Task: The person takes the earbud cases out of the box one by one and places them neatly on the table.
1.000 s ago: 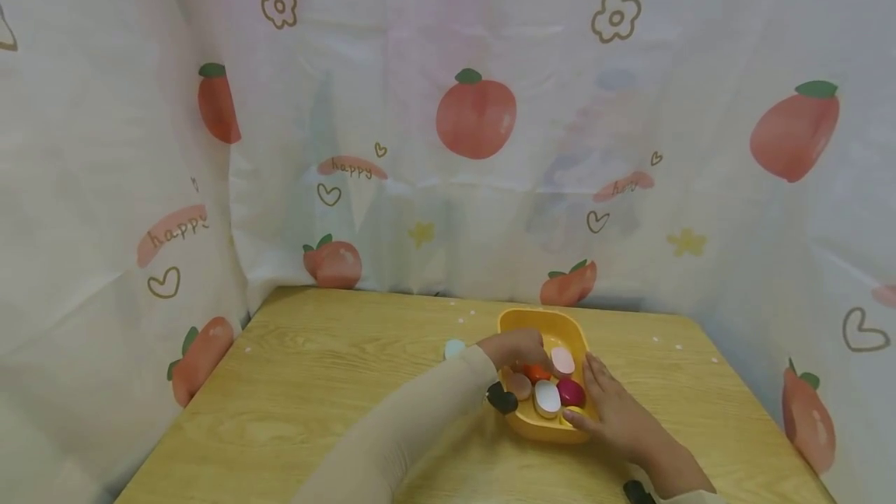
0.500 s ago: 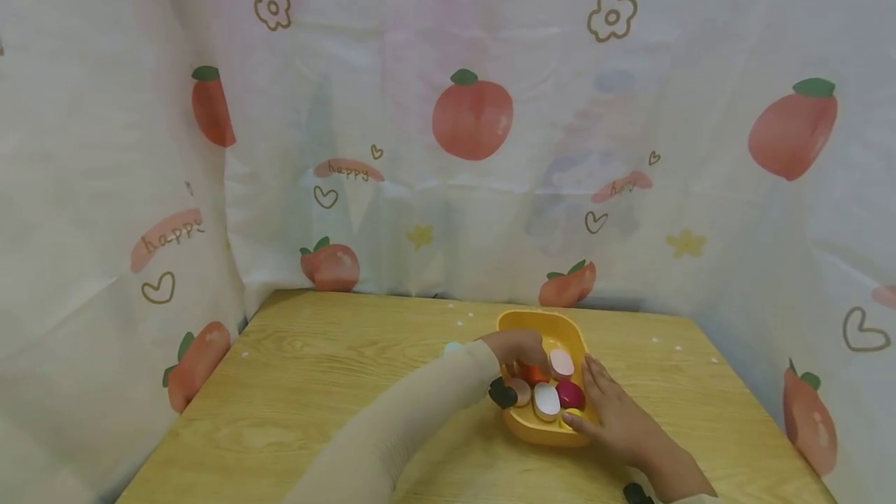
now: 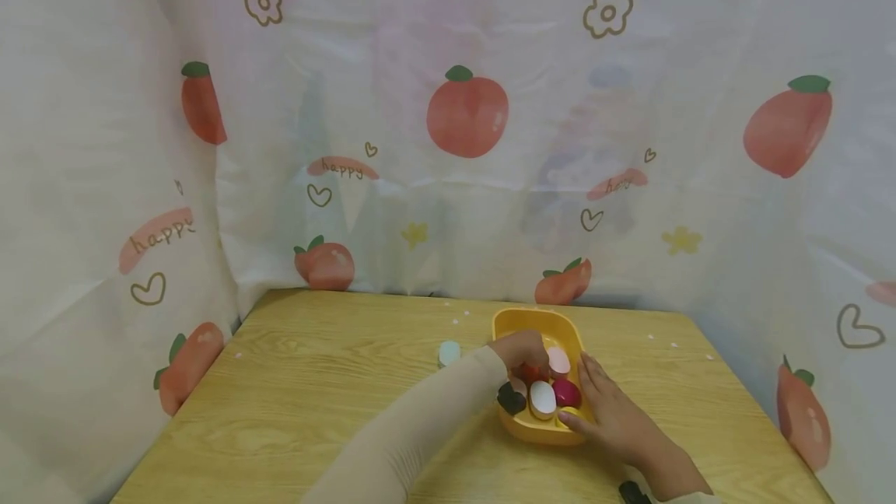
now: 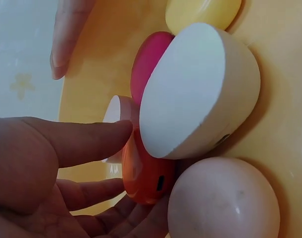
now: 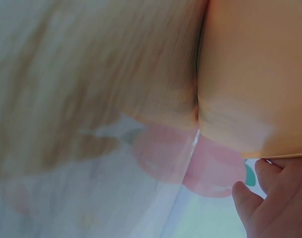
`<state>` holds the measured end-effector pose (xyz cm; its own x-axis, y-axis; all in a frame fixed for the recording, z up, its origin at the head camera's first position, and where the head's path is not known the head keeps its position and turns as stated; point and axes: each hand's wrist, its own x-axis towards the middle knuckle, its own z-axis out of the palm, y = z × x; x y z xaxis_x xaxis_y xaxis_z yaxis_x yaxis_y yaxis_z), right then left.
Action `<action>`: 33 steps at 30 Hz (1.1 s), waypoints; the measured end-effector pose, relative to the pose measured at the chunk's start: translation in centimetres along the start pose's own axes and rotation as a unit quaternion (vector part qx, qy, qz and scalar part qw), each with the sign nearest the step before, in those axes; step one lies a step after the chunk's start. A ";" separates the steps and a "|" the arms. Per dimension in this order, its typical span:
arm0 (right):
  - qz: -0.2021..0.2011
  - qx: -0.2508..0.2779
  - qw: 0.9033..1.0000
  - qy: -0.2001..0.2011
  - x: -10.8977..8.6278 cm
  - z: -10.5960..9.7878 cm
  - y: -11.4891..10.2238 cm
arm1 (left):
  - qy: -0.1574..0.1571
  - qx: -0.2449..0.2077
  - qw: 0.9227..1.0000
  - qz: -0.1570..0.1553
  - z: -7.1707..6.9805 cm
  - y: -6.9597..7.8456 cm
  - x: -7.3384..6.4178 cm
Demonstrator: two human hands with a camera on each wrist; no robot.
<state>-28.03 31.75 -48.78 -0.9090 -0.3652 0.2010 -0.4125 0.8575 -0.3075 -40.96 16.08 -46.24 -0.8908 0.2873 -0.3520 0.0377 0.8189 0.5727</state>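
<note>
I see the left hand [image 3: 521, 352] dipping into a yellow tub [image 3: 540, 434] on the desk [image 3: 336, 387], its thumb and fingers gripping the orange piece [image 4: 147, 173] near the tub's middle. With twelve at the far edge, the pale pink piece [image 3: 558, 362] sits at two o'clock from it, the dark pink piece [image 3: 567, 393] past four, the white piece [image 3: 542, 400] at six, the round beige piece [image 4: 224, 203] past seven. Farther out at five is a yellow piece [image 4: 205, 15], close by the right hand [image 3: 616, 414], which spreads wide over the tub's three-o'clock side, fingers straight. A pale blue piece [image 3: 449, 354] lies outside, past nine.
</note>
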 end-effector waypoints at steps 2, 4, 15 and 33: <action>0.001 0.000 1.000 0.001 0.0 0.0 0.0 | 0.006 -0.021 1.000 -0.010 0.1 0.0 0.1; 0.001 -0.001 1.000 0.001 0.0 0.0 0.0 | 0.010 -0.029 0.999 -0.010 0.2 -0.1 0.2; -0.001 -0.004 1.000 0.004 0.1 0.1 -0.1 | -0.001 -0.045 0.999 0.002 -0.1 -0.2 -0.3; 0.004 -0.003 1.000 -0.006 0.1 -0.2 -0.3 | -0.005 -0.071 0.997 0.035 -1.4 -0.3 -2.3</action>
<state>-27.99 31.50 -48.50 -0.9129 -0.3624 0.1879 -0.4049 0.8627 -0.3031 -39.51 14.52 -44.56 -0.8835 0.3466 -0.3151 0.0343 0.7188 0.6944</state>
